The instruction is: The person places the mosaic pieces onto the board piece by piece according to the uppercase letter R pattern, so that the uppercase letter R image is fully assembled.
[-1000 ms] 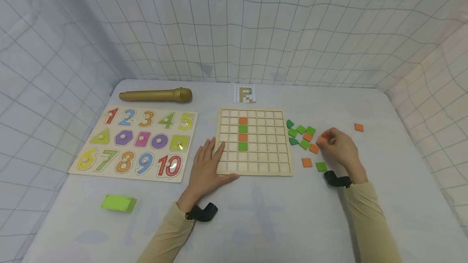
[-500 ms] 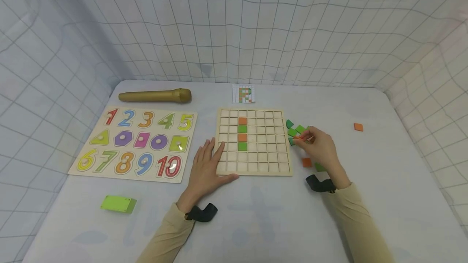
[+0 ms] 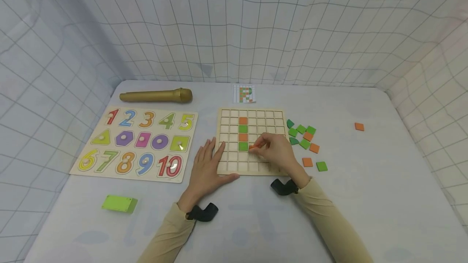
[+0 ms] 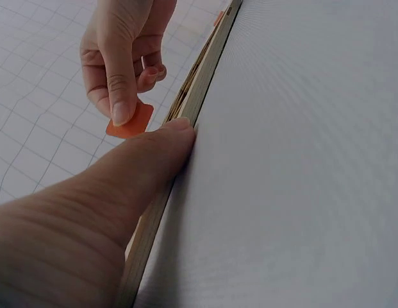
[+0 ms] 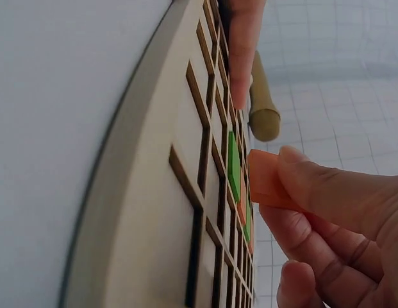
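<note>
A wooden grid board [image 3: 232, 167] lies at the middle of the table, with two orange and two green square tiles stacked in one column. My left hand [image 3: 206, 171] rests spread at the board's lower left corner, its thumb along the front edge. Over the board, my right hand [image 3: 275, 150] pinches an orange square tile [image 5: 266, 179] between thumb and fingers, just right of the lowest green tile [image 3: 243, 146]. In the left wrist view the same pinched tile shows above the board beyond my left thumb [image 4: 157, 144].
Several loose green and orange tiles [image 3: 304, 144] lie right of the board; one orange tile [image 3: 359, 126] is farther right. A pattern card [image 3: 244, 93] lies behind the board. At left are a number puzzle [image 3: 137, 144], a gold microphone [image 3: 156, 95] and a green block [image 3: 119, 203].
My right hand has carried the orange tile leftward from the loose tiles to above the board. My left hand has stayed at the board's corner.
</note>
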Action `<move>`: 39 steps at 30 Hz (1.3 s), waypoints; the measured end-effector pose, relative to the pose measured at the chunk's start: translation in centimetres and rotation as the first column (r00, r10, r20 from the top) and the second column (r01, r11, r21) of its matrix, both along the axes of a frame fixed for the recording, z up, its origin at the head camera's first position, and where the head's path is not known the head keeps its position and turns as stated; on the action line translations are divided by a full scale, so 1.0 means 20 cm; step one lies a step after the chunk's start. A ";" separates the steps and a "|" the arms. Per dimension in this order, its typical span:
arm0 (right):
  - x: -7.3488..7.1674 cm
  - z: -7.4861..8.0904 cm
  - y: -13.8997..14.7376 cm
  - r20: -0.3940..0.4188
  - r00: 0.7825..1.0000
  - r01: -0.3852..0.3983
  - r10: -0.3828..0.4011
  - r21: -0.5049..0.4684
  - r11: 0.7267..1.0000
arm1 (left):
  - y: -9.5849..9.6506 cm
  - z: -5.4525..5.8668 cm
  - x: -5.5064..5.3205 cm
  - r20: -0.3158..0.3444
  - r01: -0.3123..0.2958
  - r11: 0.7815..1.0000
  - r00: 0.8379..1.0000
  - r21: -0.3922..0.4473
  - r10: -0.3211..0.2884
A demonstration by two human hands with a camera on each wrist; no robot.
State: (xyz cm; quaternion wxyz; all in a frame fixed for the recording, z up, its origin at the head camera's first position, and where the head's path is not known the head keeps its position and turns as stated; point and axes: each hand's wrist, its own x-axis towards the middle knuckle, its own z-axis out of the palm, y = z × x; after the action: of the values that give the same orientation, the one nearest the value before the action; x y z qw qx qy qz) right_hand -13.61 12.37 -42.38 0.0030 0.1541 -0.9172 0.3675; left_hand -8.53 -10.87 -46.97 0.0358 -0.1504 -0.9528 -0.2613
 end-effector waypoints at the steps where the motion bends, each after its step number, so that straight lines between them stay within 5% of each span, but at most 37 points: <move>1: 0.00 0.00 -0.02 0.008 1.000 -0.014 0.014 0.009 1.000 | 0.00 0.00 0.00 -0.002 0.000 1.000 1.000 0.001 0.000; 11: 0.01 -0.02 -0.11 0.098 0.991 -0.090 0.086 0.030 0.996 | 0.00 0.00 0.00 -0.004 -0.003 1.000 1.000 0.007 0.004; 24: 0.00 -0.03 -0.11 0.107 0.991 -0.093 0.083 0.092 0.991 | 0.00 0.00 0.00 0.004 -0.002 1.000 1.000 0.003 0.002; 39: 0.00 -0.02 -0.09 0.092 0.981 -0.182 0.173 0.096 0.979 | 0.00 0.00 0.00 0.006 -0.006 1.000 1.000 0.005 0.006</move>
State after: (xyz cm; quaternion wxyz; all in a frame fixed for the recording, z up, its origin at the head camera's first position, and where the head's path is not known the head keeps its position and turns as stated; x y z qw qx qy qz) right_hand -13.71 10.64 -42.78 -0.0762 0.2197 -0.9170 0.3241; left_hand -8.47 -10.85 -47.00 0.0341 -0.1465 -0.9528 -0.2639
